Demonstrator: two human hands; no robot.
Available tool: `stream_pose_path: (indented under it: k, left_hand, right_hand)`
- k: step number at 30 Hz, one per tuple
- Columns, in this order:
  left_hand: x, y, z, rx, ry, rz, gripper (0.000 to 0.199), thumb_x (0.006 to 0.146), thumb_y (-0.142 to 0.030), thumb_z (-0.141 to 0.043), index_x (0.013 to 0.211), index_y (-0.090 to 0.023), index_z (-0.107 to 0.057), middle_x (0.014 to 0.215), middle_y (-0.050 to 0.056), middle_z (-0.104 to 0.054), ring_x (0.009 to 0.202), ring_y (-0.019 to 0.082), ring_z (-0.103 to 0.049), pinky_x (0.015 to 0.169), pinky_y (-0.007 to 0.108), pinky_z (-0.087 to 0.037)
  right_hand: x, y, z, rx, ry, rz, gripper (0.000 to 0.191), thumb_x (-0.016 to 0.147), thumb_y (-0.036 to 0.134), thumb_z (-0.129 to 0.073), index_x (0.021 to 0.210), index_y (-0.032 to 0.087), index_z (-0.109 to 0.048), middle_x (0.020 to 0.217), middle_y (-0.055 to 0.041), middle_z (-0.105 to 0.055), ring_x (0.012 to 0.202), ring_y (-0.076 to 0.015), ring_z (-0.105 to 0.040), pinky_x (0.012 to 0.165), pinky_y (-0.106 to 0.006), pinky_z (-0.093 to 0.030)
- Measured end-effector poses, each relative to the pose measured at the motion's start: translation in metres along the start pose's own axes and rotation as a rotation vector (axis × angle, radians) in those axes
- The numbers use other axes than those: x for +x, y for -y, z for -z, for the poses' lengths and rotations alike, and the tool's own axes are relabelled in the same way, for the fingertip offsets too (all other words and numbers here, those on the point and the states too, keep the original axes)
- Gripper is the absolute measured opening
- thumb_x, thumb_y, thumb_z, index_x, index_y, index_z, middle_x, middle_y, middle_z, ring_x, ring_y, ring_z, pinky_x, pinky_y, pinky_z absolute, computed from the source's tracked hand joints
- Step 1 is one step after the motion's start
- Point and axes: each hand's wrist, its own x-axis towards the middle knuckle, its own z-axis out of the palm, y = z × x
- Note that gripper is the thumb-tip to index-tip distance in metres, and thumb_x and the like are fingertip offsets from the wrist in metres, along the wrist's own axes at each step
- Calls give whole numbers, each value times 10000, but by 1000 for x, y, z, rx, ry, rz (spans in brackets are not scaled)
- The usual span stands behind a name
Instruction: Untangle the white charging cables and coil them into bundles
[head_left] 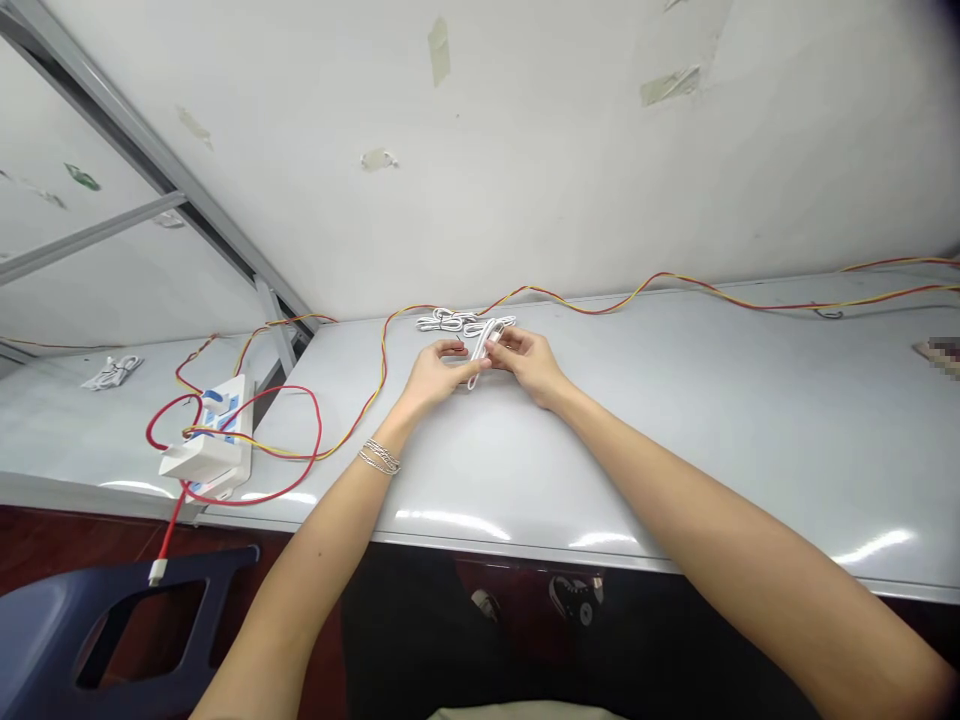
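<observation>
Between my two hands, above the grey shelf [675, 420], is a coiled white cable [478, 366]. My left hand [439, 375] grips its near end, thumb along the coil, with a short dark tie strand close to the fingers. From the other side my right hand [529, 362] pinches the upper part of the same coil. Just behind my hands, two more white cable bundles [444, 320] lie by the wall; the right one is partly covered by the held coil.
A white power strip [238, 430] with plugs and a looped red cable [319, 420] lies left. A red and yellow wire [570, 305] runs along the wall. Another white cable bundle [114, 372] is farther left. A blue plastic chair [142, 620] stands below the shelf edge.
</observation>
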Motion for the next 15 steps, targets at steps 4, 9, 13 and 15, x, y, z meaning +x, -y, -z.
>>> stream_pose_path:
  k: [4,9,13,15]
  left_hand:
    - [0,2,-2,-15,16,9,602,575,-413,-911,1052,-142,-661,1201,153,-675,993,260,-689,898,412,-559]
    - [-3,1,-6,-204,68,95,627,580,-313,-921,1091,-124,-611,1226,180,-645,845,223,-715,777,420,-604]
    - [-6,-2,-9,-363,53,108,615,564,-218,-925,1056,-118,-570,1266,191,-609,841,226,-718,789,457,-611]
    - [-6,-3,-9,-366,40,81,605,566,-208,-924,1047,-121,-568,1265,189,-608,814,211,-713,792,450,-604]
  right_hand:
    - [0,0,1,-30,0,15,409,654,502,-839,853,187,-670,814,-14,-643,803,-169,-626,842,-366,-567]
    - [1,-2,1,-34,3,14,435,637,501,-844,881,185,-674,885,-33,-669,827,-176,-635,840,-360,-555]
    - [1,-1,1,-58,0,37,386,670,478,-823,843,172,-664,860,-37,-669,789,-167,-638,827,-349,-537]
    - [1,-1,1,-74,-6,39,385,672,486,-816,839,173,-665,856,-39,-674,777,-169,-635,813,-346,-533]
